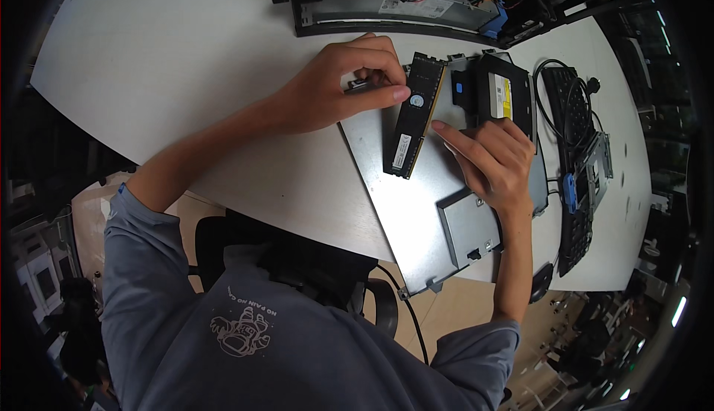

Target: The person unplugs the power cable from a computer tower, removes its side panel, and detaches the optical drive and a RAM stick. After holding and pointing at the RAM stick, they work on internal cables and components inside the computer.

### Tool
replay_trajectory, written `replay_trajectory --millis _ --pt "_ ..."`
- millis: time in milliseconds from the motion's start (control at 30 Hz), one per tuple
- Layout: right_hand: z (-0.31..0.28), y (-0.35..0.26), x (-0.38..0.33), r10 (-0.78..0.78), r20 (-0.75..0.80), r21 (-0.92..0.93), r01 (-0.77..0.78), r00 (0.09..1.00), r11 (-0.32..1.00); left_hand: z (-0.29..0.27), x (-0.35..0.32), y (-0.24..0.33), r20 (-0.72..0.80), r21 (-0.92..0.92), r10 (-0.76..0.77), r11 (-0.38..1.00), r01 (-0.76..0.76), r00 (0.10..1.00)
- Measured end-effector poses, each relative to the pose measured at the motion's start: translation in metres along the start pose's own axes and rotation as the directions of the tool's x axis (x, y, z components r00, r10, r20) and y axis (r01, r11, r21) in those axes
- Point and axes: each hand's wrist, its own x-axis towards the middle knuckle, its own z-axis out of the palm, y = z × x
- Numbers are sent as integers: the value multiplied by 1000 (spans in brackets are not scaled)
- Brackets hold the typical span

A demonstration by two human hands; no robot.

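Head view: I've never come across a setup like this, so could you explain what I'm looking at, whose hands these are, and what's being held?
There is no robot here. This single picture comes from a wide fisheye camera worn on a person's head, looking down, so straight edges curve and the hands are the wearer's own. The left hand pinches a dark memory module between thumb and fingers; the right hand has a fingertip at its gold-edged side, though whether it presses there is hard to tell. Below lies a silver metal panel on the white table. To the right are a black box with a yellow and white label and a black keyboard. Beyond the hands stands an opened computer case with loose wires.
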Motion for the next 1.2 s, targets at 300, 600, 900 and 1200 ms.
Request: replay_trajectory --millis 300,600,900,1200 --pt "-2 -4 6 6 7 53 -6 1000 999 1 -2 1 10 -22 4 1000 -4 1000" --pt "-2 0 -7 -83 5 95 82 997 992 0 0 5 -21 56 43 998 -41 999" --pt "-3 -5 5 -29 3 124 29 1000 992 0 0 8 17 32 36 999 -36 999" --pt "-1 -6 4 -58 92 97 49 994 994 3 -1 12 139 92 69 992 -83 988"
